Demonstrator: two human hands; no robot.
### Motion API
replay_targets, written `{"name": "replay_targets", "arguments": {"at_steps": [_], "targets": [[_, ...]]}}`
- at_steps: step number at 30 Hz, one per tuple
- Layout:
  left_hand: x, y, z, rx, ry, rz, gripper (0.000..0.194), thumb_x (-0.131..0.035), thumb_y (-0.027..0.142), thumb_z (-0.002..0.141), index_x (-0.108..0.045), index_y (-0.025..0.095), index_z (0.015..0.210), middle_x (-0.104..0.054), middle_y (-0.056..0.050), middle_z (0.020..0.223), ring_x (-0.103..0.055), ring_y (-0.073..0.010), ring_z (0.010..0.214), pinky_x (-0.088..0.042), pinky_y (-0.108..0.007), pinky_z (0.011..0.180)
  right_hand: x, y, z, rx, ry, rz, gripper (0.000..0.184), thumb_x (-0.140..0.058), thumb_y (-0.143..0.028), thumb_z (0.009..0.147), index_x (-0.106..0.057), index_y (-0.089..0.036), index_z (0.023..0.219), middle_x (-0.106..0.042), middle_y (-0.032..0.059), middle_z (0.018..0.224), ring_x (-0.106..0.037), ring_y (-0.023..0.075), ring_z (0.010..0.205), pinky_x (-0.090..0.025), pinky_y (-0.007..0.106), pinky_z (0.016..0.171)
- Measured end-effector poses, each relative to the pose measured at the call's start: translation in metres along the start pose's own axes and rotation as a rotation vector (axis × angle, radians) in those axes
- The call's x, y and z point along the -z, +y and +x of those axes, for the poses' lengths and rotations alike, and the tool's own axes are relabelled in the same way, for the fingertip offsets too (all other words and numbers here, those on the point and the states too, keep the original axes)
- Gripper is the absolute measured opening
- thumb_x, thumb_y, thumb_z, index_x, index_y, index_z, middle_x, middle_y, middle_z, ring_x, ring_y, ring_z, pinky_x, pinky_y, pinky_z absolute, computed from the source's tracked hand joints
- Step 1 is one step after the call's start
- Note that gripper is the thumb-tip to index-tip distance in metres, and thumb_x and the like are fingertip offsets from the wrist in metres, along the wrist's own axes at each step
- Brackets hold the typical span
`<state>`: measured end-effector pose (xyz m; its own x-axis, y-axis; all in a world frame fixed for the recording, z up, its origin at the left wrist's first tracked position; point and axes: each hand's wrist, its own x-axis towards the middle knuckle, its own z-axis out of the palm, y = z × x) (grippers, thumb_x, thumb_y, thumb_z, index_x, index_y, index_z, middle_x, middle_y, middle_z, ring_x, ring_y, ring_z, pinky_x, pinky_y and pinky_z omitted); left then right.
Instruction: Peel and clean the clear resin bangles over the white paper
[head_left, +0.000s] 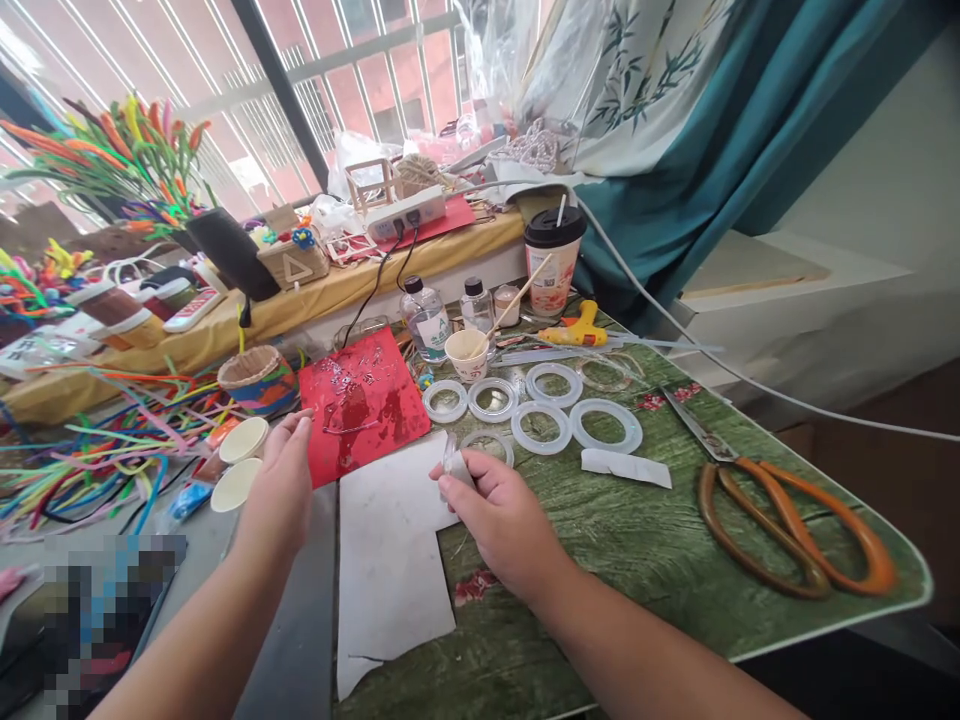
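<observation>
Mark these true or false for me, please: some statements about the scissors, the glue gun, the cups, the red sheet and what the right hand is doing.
1. The right hand is gripping the scissors. False: they lie on the table, and it pinches a small pale thing.
2. A stick leans in the small cup. True.
3. The glue gun is blue. False: it is mostly yellow.
4. The tall cup has a black lid. True.
5. The red sheet is right of the rings. False: it is left of them.
</observation>
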<state>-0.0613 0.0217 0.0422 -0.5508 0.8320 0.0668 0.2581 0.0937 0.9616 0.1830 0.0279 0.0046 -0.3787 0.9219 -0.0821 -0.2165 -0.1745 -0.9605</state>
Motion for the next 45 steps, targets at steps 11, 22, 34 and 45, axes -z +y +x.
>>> {"name": "replay_targets", "arguments": {"at_steps": [11, 22, 34, 45], "targets": [[-0.007, -0.007, 0.005, 0.202, 0.093, 0.186, 0.031, -0.054, 0.048, 0.1, -0.065, 0.027, 0.12, -0.066, -0.006, 0.146, -0.051, -0.0272, 0.147, -0.033, -0.042, 0.127, -0.006, 0.017, -0.005, 0.461, -0.281, -0.862, 0.012, -0.056, -0.013, 0.088, -0.052, -0.021, 0.079, -0.059, 0.0039, 0.082, -0.054, 0.0209, 0.081, -0.04, 0.033, 0.074], [-0.007, -0.007, 0.007, 0.205, 0.098, 0.133, 0.028, -0.053, 0.043, 0.101, -0.065, 0.027, 0.12, -0.065, -0.005, 0.146, -0.051, -0.0253, 0.147, -0.034, -0.044, 0.127, -0.008, 0.013, -0.011, 0.481, -0.408, -1.207, 0.01, -0.058, -0.013, 0.085, -0.067, -0.017, 0.083, -0.069, 0.0087, 0.085, -0.058, 0.0233, 0.08, -0.041, 0.035, 0.071], [-0.007, 0.005, 0.001, 0.219, 0.077, 0.113, 0.027, -0.056, 0.043, 0.1, -0.067, 0.025, 0.117, -0.071, -0.006, 0.132, -0.063, -0.0234, 0.129, -0.051, -0.033, 0.104, -0.004, 0.014, -0.01, 0.452, -0.351, -1.17, 0.01, -0.06, -0.013, 0.084, -0.064, -0.018, 0.077, -0.066, 0.0056, 0.079, -0.055, 0.0207, 0.076, -0.037, 0.034, 0.069], [-0.007, -0.003, 0.003, 0.228, 0.095, 0.109, 0.03, -0.057, 0.047, 0.098, -0.067, 0.025, 0.118, -0.077, -0.005, 0.113, -0.07, -0.0241, 0.108, -0.055, -0.034, 0.093, -0.002, 0.018, -0.01, 0.488, -0.264, -1.094, 0.015, -0.06, -0.011, 0.081, -0.053, -0.021, 0.07, -0.058, 0.0022, 0.071, -0.049, 0.0187, 0.071, -0.033, 0.033, 0.068]]}}
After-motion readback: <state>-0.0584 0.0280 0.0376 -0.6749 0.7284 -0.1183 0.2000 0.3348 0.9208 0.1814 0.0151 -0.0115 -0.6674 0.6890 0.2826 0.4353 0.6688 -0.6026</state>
